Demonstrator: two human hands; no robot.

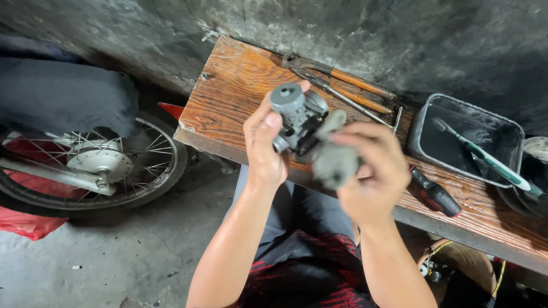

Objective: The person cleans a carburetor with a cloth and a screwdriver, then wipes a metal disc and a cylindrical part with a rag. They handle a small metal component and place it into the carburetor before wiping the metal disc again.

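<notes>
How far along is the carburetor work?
Done: the carburetor is off the bike and in the left hand. In hand: the right hand holds a blurred grey part against it. Left: the pliers and screwdriver lie on the bench; the brush sits in the tray.

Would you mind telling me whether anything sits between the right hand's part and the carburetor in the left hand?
Nothing visible does. The left hand holds the carburetor above the bench; the right hand holds a blurred grey part right against it.
</notes>
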